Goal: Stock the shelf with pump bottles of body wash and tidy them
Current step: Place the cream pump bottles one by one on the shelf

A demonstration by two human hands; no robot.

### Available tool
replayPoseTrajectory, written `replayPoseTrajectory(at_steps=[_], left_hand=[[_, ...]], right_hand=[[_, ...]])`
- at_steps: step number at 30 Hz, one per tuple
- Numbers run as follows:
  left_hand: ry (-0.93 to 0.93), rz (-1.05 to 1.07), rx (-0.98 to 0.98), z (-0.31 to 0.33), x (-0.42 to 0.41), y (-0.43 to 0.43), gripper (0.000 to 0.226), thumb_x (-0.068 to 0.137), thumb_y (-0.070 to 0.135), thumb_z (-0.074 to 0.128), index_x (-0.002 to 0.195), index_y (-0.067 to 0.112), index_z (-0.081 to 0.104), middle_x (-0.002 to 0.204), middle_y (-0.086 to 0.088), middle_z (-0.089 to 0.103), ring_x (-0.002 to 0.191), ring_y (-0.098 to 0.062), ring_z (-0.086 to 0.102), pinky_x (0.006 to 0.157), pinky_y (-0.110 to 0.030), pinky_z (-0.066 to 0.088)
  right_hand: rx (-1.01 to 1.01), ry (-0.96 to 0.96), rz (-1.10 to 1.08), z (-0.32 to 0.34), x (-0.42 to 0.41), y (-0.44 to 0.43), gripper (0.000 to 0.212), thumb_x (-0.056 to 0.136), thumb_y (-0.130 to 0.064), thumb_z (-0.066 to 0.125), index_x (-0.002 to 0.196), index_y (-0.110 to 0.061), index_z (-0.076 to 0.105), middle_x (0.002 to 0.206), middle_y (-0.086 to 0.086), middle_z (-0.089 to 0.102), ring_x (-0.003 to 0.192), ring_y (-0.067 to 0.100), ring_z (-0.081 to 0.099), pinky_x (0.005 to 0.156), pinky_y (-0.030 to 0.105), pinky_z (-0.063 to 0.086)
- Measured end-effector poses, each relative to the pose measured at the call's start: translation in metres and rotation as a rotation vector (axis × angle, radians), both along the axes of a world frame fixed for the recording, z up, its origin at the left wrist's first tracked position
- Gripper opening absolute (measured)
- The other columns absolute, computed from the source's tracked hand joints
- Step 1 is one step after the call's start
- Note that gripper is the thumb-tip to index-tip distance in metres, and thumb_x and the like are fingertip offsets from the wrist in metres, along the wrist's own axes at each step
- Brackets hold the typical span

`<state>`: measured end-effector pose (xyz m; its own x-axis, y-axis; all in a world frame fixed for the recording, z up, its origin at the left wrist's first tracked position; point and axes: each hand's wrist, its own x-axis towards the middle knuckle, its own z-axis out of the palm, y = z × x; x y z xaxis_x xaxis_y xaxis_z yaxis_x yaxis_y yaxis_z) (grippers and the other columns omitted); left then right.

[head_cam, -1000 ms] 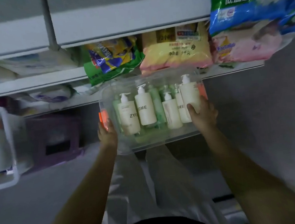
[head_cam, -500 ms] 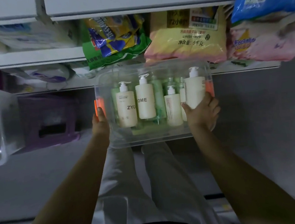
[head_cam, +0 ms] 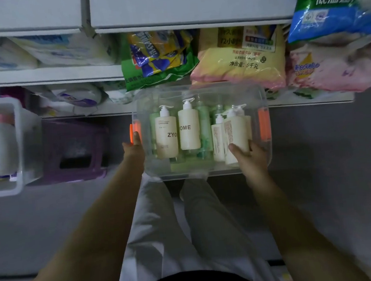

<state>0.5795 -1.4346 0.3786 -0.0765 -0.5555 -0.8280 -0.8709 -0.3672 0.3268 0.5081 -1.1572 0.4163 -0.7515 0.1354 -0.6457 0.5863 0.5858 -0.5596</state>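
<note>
A clear plastic bin (head_cam: 207, 172) with orange side latches sits in front of the lowest shelf (head_cam: 311, 101). Inside it stand several pump bottles, cream ones in front and green ones behind. Two cream bottles marked ZYOME (head_cam: 166, 137) (head_cam: 189, 128) stand at the bin's left. My left hand (head_cam: 134, 148) holds the bin's left edge by the orange latch. My right hand (head_cam: 247, 157) reaches inside the bin and grips the lower part of a cream pump bottle (head_cam: 235, 131), which is tilted and blurred. A smaller cream bottle (head_cam: 217, 137) stands just left of it.
Bags of detergent lie on the shelf above the bin: green (head_cam: 159, 57), yellow-pink (head_cam: 240, 59), pink (head_cam: 335, 69) and blue (head_cam: 334, 4). A purple stool (head_cam: 73, 150) and a white bin (head_cam: 12, 144) with bottles stand at the left. My legs are below the bin on a grey floor.
My right hand has left the bin's right edge, gone inside and taken hold of the rightmost cream bottle, tilting it. The view has moved closer; my left hand stays on the left edge.
</note>
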Motion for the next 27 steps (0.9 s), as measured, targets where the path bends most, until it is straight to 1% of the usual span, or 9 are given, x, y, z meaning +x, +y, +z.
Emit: replayPoseTrajectory(at_steps=[2,5,8,11,13,16,20,24,27], left_hand=[[-0.021,0.058,-0.064,0.009,-0.002,0.004,0.096,0.087,0.074,0.036,0.156,0.016,0.005,0.163,-0.010,0.010,0.148,-0.032,0.016,0.119,-0.048,0.015],[0.030,-0.020,-0.269,0.038,0.004,0.022,0.073,0.100,0.053,0.036,0.154,0.008,0.018,0.161,-0.015,0.017,0.146,-0.034,0.021,0.118,-0.043,0.017],[0.358,-0.086,-0.123,0.075,0.021,0.046,0.054,0.102,0.043,0.040,0.147,0.012,0.039,0.147,-0.007,0.044,0.135,-0.028,0.042,0.108,-0.039,0.034],[0.504,-0.066,0.263,0.105,0.047,0.051,0.044,0.102,0.044,0.041,0.138,0.021,0.048,0.133,-0.001,0.059,0.117,-0.021,0.058,0.094,-0.037,0.046],[0.591,-0.086,0.331,0.120,0.064,0.044,0.042,0.100,0.048,0.041,0.132,0.023,0.053,0.131,0.000,0.062,0.114,-0.019,0.060,0.099,-0.039,0.046],[0.728,-0.011,0.400,0.143,0.092,0.020,0.049,0.100,0.053,0.036,0.130,0.022,0.058,0.125,-0.003,0.067,0.117,-0.024,0.062,0.105,-0.042,0.043],[0.855,0.118,0.343,0.183,0.149,-0.024,0.046,0.103,0.044,0.032,0.131,0.016,0.058,0.121,-0.007,0.069,0.116,-0.024,0.063,0.103,-0.042,0.045],[0.975,0.244,0.220,0.219,0.235,-0.067,0.036,0.102,0.034,0.042,0.117,0.011,0.065,0.112,-0.009,0.072,0.103,-0.023,0.068,0.093,-0.039,0.054],[1.026,0.277,0.110,0.248,0.301,-0.102,0.026,0.099,0.026,0.053,0.117,0.013,0.067,0.108,-0.008,0.073,0.096,-0.021,0.070,0.083,-0.035,0.058]], right_hand=[[-0.169,-0.014,-0.024,0.012,0.014,-0.003,0.046,0.085,-0.032,0.073,0.125,-0.011,0.063,0.118,0.006,0.067,0.105,0.021,0.065,0.088,0.036,0.057],[-0.388,-0.059,-0.074,0.032,0.033,-0.011,0.039,0.091,-0.017,0.068,0.129,-0.013,0.059,0.121,0.004,0.066,0.098,0.007,0.065,0.068,0.014,0.054],[-0.554,-0.130,-0.156,0.060,0.044,-0.031,0.054,0.089,-0.013,0.069,0.135,-0.028,0.045,0.114,-0.006,0.061,0.096,0.008,0.064,0.064,0.020,0.056],[-0.701,-0.194,-0.115,0.088,0.054,-0.058,0.047,0.090,-0.011,0.066,0.131,-0.028,0.049,0.114,0.000,0.066,0.100,0.017,0.069,0.084,0.040,0.058],[-0.790,-0.209,-0.047,0.106,0.061,-0.080,0.038,0.092,-0.012,0.062,0.127,-0.026,0.054,0.113,0.003,0.070,0.101,0.020,0.070,0.089,0.046,0.056],[-0.872,-0.183,0.110,0.129,0.079,-0.117,0.040,0.088,-0.015,0.063,0.126,-0.023,0.056,0.107,0.000,0.074,0.104,0.021,0.069,0.087,0.044,0.055],[-0.881,-0.126,0.322,0.158,0.126,-0.169,0.049,0.083,-0.024,0.063,0.131,-0.025,0.056,0.113,-0.002,0.072,0.105,0.015,0.068,0.081,0.033,0.055],[-0.850,-0.035,0.451,0.186,0.193,-0.236,0.032,0.098,-0.014,0.052,0.124,-0.030,0.058,0.125,-0.006,0.066,0.109,0.006,0.063,0.091,0.027,0.050],[-0.827,0.049,0.637,0.208,0.250,-0.287,0.019,0.096,-0.030,0.056,0.115,-0.031,0.060,0.125,-0.001,0.064,0.110,0.009,0.063,0.090,0.024,0.052]])
